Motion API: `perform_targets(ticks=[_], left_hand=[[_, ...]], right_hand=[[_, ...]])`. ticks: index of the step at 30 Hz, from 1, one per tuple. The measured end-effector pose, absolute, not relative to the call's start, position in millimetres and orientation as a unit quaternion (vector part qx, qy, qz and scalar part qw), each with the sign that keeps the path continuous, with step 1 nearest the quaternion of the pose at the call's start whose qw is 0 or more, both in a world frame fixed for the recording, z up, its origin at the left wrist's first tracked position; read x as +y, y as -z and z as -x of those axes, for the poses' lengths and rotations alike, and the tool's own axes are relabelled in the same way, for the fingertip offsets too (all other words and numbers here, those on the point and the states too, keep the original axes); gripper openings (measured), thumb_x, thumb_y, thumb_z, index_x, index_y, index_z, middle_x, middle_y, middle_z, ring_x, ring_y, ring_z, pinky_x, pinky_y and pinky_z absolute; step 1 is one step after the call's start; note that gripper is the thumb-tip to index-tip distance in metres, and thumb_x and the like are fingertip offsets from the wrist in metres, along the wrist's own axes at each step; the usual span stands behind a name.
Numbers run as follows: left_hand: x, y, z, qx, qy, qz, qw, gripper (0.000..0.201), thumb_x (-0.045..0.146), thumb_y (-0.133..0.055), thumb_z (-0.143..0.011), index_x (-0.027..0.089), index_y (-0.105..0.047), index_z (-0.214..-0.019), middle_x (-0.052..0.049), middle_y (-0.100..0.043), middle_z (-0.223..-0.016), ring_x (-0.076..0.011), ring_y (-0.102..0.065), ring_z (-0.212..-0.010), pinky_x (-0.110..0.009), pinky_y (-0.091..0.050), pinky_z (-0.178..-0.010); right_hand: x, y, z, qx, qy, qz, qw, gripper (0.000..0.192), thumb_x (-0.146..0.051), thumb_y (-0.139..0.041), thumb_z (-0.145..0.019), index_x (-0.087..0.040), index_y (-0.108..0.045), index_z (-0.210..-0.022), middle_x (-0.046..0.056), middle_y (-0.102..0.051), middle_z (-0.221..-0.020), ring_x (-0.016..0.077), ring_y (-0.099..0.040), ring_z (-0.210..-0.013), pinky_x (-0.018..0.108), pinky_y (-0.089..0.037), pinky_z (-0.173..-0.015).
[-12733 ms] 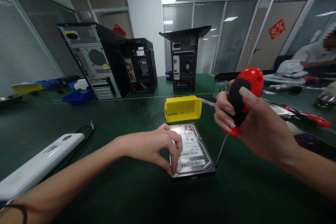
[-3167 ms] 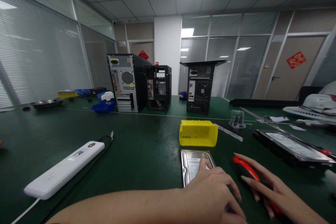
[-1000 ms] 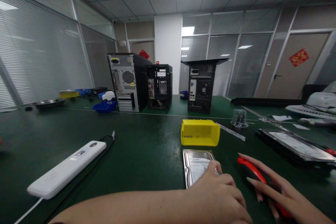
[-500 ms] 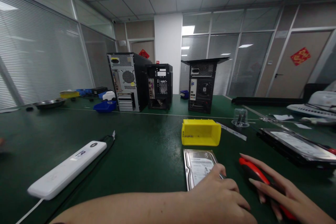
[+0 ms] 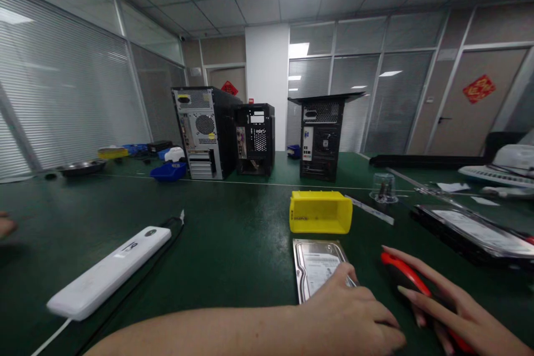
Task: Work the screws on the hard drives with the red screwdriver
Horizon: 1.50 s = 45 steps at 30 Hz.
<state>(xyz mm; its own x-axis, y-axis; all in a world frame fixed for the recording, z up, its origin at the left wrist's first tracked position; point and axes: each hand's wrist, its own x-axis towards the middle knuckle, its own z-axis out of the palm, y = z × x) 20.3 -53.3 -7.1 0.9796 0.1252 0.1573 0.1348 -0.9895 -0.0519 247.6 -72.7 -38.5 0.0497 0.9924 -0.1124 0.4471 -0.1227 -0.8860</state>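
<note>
On the bench [image 5: 233, 245], both hands stay put: left hand [image 5: 354, 322] flat on the drive [image 5: 317, 267], right hand [image 5: 450, 311] loosely over the grounded screwdriver [image 5: 403, 272]; unscrewing has paused.

Left hand [image 5: 354, 317] covers the near half of the hard drive [image 5: 317, 267]; its label print is too small to read. Right hand [image 5: 454, 311] lies over the red-black screwdriver [image 5: 403, 275], so only the handle end beyond the fingers [image 5: 411, 295] shows, shaft hidden. Right wrist is cut off by the bottom edge. Whether either hand actually grips anything can't be told. Far left of the fingers, a blurred fingertip [image 5: 6, 225] is cut by the frame edge. Contents of the clear cup [image 5: 382, 188] are too small to tell.
</note>
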Motion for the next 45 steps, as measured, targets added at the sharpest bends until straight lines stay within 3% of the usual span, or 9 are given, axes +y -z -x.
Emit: perform_targets(ticks=[10,13,15,20,26,30,35,40,45], left_hand=[[-54.7,7.0,-19.7,-0.082,0.069,0.994,0.031,0.026,0.031,-0.048,-0.091,0.016,-0.058,-0.110,-0.007,-0.058,-0.116,-0.0254,-0.058,-0.100,-0.056,-0.032,-0.093],[-53.5,9.3,-19.9,-0.087,0.076,0.993,0.036,0.026,0.030,-0.046,-0.092,0.018,-0.056,-0.112,-0.007,-0.059,-0.111,-0.0245,-0.059,-0.096,-0.055,-0.033,-0.092],[-52.1,10.3,-21.3,-0.092,0.077,0.992,0.036,0.026,0.031,-0.043,-0.093,0.017,-0.056,-0.112,-0.007,-0.060,-0.108,-0.0235,-0.059,-0.093,-0.054,-0.033,-0.092],[-51.1,4.5,-28.0,-0.107,0.042,0.993,0.028,0.024,0.033,-0.044,-0.093,0.014,-0.057,-0.101,-0.007,-0.063,-0.101,-0.0227,-0.059,-0.089,-0.048,-0.035,-0.089],[-53.9,-4.5,-28.3,-0.113,0.021,0.993,0.016,0.023,0.033,-0.045,-0.093,0.015,-0.060,-0.093,-0.007,-0.064,-0.098,-0.0231,-0.059,-0.088,-0.045,-0.035,-0.084],[-52.9,-0.8,-29.4,-0.126,0.015,0.992,-0.006,0.016,0.031,-0.056,-0.086,0.017,-0.061,-0.090,-0.005,-0.064,-0.097,-0.0233,-0.058,-0.089,-0.046,-0.033,-0.086],[-51.9,7.8,-30.3,-0.134,0.056,0.989,0.010,0.014,0.029,-0.059,-0.085,0.016,-0.060,-0.086,-0.005,-0.065,-0.091,-0.0227,-0.059,-0.087,-0.045,-0.031,-0.087],[-51.0,13.6,-7.2,-0.177,0.111,0.976,-0.058,0.032,0.050,-0.060,-0.081,0.018,-0.058,-0.084,-0.003,-0.065,-0.091,-0.0220,-0.059,-0.091,-0.042,-0.028,-0.088],[-51.2,9.9,13.6,-0.213,0.115,0.969,-0.058,0.031,0.047,-0.063,-0.080,0.018,-0.059,-0.090,-0.004,-0.064,-0.095,-0.0211,-0.060,-0.091,-0.039,-0.028,-0.088]], right_hand=[[-71.3,33.3,-242.4,-0.588,-0.387,0.654,0.277,0.112,-0.074,-0.055,-0.059,-0.013,-0.021,-0.146,-0.001,-0.060,-0.044,0.0183,-0.057,-0.038,0.026,-0.050,-0.035],[-68.8,35.7,-246.8,-0.652,-0.297,0.642,0.275,0.084,-0.071,-0.048,-0.070,-0.015,-0.050,-0.132,0.011,-0.074,-0.080,0.0258,-0.070,-0.068,0.034,-0.060,-0.059],[-66.5,43.6,-254.7,-0.706,-0.198,0.617,0.286,0.064,-0.064,-0.048,-0.075,-0.019,-0.064,-0.118,0.010,-0.068,-0.114,0.0295,-0.064,-0.103,0.040,-0.052,-0.091],[-55.7,63.0,-268.5,-0.760,-0.038,0.624,0.180,0.060,-0.057,-0.042,-0.082,-0.019,-0.059,-0.125,0.012,-0.053,-0.133,0.0334,-0.052,-0.119,0.050,-0.043,-0.099],[-52.2,36.7,-244.8,-0.784,0.003,0.619,0.043,0.054,-0.043,-0.042,-0.085,-0.016,-0.053,-0.130,0.022,-0.042,-0.138,0.0337,-0.059,-0.110,0.050,-0.047,-0.093],[-60.3,36.9,-249.2,-0.805,0.023,0.591,0.048,0.054,-0.047,-0.043,-0.084,-0.021,-0.053,-0.130,0.017,-0.044,-0.139,0.0346,-0.052,-0.119,0.050,-0.045,-0.095],[-77.1,39.8,-253.4,-0.853,-0.009,0.517,0.069,0.060,-0.048,-0.043,-0.085,-0.027,-0.033,-0.141,0.007,-0.033,-0.146,0.0343,-0.036,-0.130,0.053,-0.036,-0.101],[-90.8,7.9,-216.1,-0.888,-0.091,0.446,0.056,0.065,-0.044,-0.054,-0.081,-0.025,-0.034,-0.140,0.007,-0.032,-0.146,0.0376,-0.027,-0.133,0.060,-0.019,-0.106],[-82.7,-16.1,-186.2,-0.883,-0.172,0.432,0.061,0.072,-0.035,-0.061,-0.077,-0.018,-0.033,-0.141,0.011,-0.028,-0.148,0.0336,-0.021,-0.137,0.055,-0.008,-0.111]])
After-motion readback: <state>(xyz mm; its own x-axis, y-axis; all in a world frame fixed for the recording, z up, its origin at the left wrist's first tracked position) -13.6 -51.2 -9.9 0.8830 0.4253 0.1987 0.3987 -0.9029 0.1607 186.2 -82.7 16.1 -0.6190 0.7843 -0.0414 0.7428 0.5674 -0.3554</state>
